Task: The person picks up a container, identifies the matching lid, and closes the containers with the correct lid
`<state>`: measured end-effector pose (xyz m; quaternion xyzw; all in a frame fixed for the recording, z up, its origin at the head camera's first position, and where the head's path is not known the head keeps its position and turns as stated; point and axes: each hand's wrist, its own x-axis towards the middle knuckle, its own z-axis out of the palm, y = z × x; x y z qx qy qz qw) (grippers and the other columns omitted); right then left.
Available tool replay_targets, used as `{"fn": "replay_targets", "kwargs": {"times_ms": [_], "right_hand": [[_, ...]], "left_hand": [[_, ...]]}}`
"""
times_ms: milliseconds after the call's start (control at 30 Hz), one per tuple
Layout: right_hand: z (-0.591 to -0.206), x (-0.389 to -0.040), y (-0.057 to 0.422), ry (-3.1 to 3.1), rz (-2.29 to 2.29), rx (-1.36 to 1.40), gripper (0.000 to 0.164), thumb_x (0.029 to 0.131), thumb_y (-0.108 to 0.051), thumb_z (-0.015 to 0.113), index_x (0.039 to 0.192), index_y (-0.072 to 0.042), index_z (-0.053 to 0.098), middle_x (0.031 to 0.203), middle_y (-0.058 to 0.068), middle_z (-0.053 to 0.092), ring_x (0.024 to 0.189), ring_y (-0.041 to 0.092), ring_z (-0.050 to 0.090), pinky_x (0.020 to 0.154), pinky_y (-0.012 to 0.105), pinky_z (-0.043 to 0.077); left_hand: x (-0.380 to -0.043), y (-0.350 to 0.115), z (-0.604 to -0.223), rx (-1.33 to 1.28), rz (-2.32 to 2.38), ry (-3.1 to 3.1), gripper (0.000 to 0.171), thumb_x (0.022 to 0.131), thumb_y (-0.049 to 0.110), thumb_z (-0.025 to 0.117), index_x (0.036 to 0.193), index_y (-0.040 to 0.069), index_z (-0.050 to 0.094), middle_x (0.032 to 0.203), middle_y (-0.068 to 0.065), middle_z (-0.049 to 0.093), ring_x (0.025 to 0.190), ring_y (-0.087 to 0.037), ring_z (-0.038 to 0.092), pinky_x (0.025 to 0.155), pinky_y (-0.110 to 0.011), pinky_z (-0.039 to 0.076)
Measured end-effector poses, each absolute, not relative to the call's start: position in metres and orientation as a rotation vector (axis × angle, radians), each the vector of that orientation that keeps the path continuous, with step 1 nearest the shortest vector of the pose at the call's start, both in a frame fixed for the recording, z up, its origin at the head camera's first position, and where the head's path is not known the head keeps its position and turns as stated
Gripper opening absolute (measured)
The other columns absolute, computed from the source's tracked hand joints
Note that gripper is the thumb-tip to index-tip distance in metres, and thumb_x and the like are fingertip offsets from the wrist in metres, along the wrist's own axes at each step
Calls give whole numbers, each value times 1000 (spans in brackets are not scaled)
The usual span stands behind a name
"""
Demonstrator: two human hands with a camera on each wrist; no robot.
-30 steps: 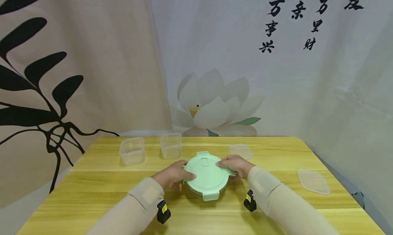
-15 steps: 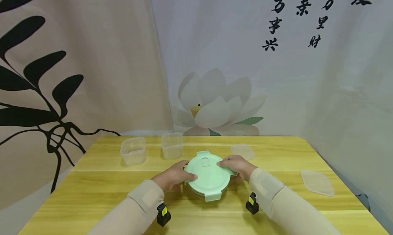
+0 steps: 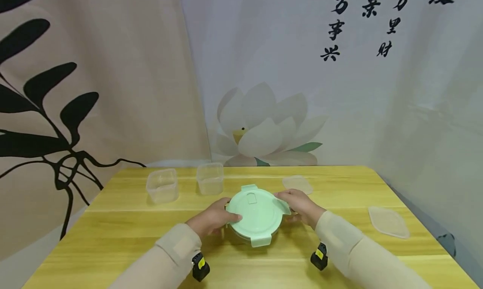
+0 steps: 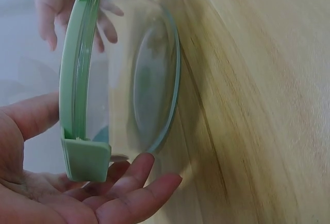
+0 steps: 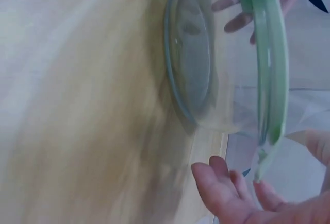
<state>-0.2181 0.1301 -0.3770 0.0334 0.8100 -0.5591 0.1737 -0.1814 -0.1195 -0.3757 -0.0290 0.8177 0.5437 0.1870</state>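
Observation:
A round glass food container (image 4: 124, 74) with a pale green lid (image 3: 258, 211) stands upright on the table. My left hand (image 3: 215, 217) grips its left side, thumb on the lid's rim and fingers curled below a side clip (image 4: 87, 160), which is folded down. My right hand (image 3: 302, 205) is at the right side clip (image 5: 264, 165), which sticks outward from the lid. The thumb lies at the lid's edge and a fingertip touches the clip's end, pinching it lightly. The other right fingers stay apart from the glass wall.
Two clear square plastic tubs, a left tub (image 3: 162, 186) and a second tub (image 3: 210, 179), stand at the back left of the wooden table (image 3: 124, 234). Two flat translucent lids lie to the right: a far lid (image 3: 298, 183) and a nearer lid (image 3: 388, 222). A printed curtain (image 3: 264, 41) hangs behind.
My right hand has shifted to the right, its thumb sliding from the top of the lid to the edge by the clip. The container and my left hand stay about where they were.

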Motion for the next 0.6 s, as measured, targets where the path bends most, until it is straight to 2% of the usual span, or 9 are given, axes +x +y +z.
{"fn": "replay_targets", "kwargs": {"times_ms": [167,333,467,600], "right_hand": [[-377,-199,140,2250,-1597,86,56,96,-38,55,130,5,47,134,26,43,108,38,56,76,52,55],[-382,-184,146,2161,-1627,117,63,93,-37,60,132,10,42,133,35,43,107,39,59,79,55,54],[-385,-178,147,2129,-1654,142,63,93,-35,61,131,11,43,132,37,44,107,41,60,80,57,53],[-388,-174,148,2100,-1666,169,66,92,-37,62,133,11,42,131,35,46,107,40,60,78,54,54]], "left_hand": [[-179,-119,-376,-108,1528,2327,71,86,15,73,145,2,35,136,-25,47,102,-31,54,62,-43,48],[-176,-119,-378,-149,1519,2360,70,86,15,73,145,1,36,136,-24,48,105,-32,53,67,-44,48],[-174,-120,-378,-118,1525,2373,70,87,17,72,145,0,35,134,-22,50,95,-29,54,60,-40,45],[-172,-117,-378,-94,1538,2372,69,87,17,71,144,0,35,131,-21,51,91,-28,53,58,-39,44]]}}
